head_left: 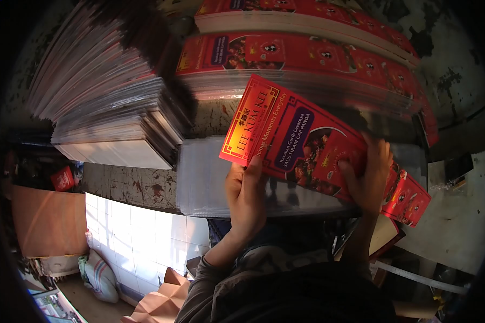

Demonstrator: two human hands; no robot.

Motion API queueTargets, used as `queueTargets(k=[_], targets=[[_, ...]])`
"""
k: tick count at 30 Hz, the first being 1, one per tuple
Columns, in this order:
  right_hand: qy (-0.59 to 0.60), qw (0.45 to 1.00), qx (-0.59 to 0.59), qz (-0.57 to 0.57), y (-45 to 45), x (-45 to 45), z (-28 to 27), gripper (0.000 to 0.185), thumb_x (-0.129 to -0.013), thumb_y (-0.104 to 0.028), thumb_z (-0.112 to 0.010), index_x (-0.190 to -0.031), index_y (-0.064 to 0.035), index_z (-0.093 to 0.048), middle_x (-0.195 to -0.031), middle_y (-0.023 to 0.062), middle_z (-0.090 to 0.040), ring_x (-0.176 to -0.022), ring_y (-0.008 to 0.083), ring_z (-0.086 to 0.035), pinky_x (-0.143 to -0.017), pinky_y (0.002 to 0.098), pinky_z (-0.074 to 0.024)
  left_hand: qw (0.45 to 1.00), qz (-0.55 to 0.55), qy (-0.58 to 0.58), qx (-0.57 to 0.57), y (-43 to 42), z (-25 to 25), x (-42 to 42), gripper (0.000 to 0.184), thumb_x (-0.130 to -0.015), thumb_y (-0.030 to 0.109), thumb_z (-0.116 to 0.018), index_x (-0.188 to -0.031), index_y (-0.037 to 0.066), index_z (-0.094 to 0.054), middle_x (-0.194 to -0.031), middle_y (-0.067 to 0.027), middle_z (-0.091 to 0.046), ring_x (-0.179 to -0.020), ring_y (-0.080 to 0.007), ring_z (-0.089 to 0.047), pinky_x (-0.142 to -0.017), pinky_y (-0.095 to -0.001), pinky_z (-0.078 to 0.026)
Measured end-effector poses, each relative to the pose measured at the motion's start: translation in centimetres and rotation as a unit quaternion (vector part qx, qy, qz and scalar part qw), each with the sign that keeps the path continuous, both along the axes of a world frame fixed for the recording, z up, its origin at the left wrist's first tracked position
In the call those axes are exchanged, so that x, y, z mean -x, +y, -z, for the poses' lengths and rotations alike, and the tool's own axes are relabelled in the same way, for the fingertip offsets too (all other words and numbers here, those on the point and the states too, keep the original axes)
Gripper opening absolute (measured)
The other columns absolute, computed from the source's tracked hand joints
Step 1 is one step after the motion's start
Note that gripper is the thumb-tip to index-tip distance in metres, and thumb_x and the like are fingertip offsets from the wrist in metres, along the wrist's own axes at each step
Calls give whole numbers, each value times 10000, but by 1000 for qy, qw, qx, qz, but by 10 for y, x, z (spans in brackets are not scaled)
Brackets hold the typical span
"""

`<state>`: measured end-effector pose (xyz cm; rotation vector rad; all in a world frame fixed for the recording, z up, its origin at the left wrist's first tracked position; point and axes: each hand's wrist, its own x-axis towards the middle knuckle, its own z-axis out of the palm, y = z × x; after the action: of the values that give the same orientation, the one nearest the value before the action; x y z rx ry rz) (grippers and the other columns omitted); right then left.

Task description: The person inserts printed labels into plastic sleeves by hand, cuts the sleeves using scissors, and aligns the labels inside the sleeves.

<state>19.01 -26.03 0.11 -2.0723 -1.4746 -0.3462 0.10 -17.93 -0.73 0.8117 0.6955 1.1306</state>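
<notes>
A long red printed strip [307, 141] with yellow and purple panels is held tilted above the table. My left hand [245, 196] grips its lower edge near the yellow end, thumb on the printed face. Further right, my right hand [369, 175] holds the same strip, thumb on top and fingers at its upper edge. Below the strip lies a stack of clear plastic sheets [202, 175]. Behind it is a tall stack of similar red strips [302, 54].
At the left, a large fanned stack of sheets [118, 118] rises from the worn table [129, 185]. More red strips [307, 21] lie at the back. A brown carton [48, 220] and a white sack [99, 274] are at lower left.
</notes>
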Motion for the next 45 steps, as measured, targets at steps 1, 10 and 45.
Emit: queueTargets(k=[1,10,45], targets=[[-1,1000,3,-4,1,-1,1,644,-607,-344,-728,-1136,-55,-502,-964,106,-475,-908,280,-436,-827,409,-320,999,13,-34,-6,1,3,0,343,-902,191,-489,-1173,-16,-452,-1125,-116,-549,-1025,-163,-529,-894,-324,-404],[1,1000,0,-4,0,0,1,658,-601,-363,-735,-1143,-68,-505,-969,99,-474,-909,266,-437,-823,402,-322,999,20,-32,-22,2,5,-4,292,-881,90,-487,-1150,-21,-464,-1095,-115,-569,-987,-151,-550,-875,-303,-420],[0,1000,17,-16,-2,0,6,709,-544,-356,-764,-1151,-84,-519,-966,86,-482,-907,253,-447,-821,400,-325,992,-40,-96,65,0,4,-15,193,-883,122,-533,-1040,10,-549,-945,-51,-609,-820,-86,-570,-709,-235,-455]])
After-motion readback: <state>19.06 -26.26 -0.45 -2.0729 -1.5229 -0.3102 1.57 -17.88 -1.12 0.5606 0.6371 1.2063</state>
